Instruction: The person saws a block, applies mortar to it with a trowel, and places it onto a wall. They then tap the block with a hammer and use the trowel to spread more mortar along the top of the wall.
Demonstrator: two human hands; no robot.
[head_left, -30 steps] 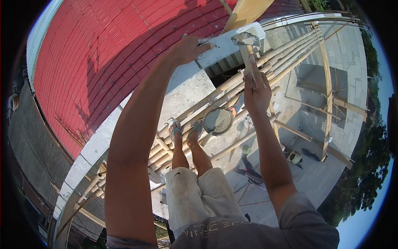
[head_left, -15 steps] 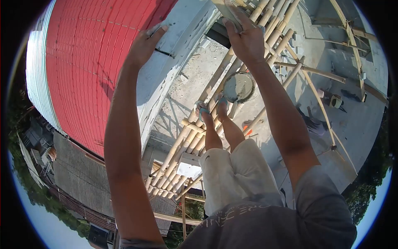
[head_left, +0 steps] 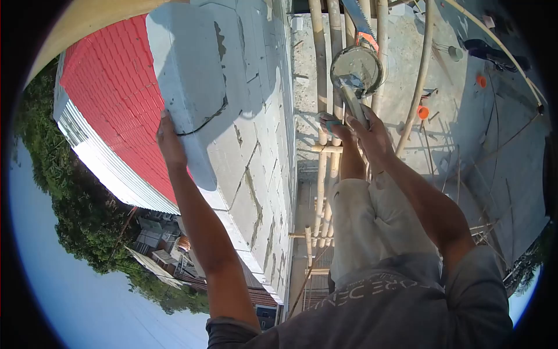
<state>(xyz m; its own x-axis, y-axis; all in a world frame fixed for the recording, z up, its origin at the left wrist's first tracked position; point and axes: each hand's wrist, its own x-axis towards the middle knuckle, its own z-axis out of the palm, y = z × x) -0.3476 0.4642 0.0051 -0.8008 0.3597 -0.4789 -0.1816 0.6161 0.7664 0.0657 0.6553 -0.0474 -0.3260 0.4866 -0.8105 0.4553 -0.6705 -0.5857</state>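
Observation:
My right hand (head_left: 372,136) is closed round the handle of a trowel (head_left: 353,106). Its blade dips into a round bucket (head_left: 378,78) of grey wet mortar (head_left: 356,63), which stands on the bamboo scaffold by my foot. On the left, my left hand (head_left: 171,142) rests against the near end of a large pale concrete block (head_left: 195,70), fingers stretched along its outer edge. That block sits on top of a wall of similar blocks (head_left: 256,157), with a dark gap under its near end.
Bamboo poles (head_left: 321,203) form the narrow platform under me. A handsaw (head_left: 358,20) with an orange handle lies beyond the bucket. Red roofing (head_left: 116,87) slopes beyond the wall. Orange containers (head_left: 423,111) stand on the lower concrete floor at right.
My right hand has come down from the wall with the trowel to the bucket. My left hand has moved to the block's near end. The view has turned and shifted along the wall.

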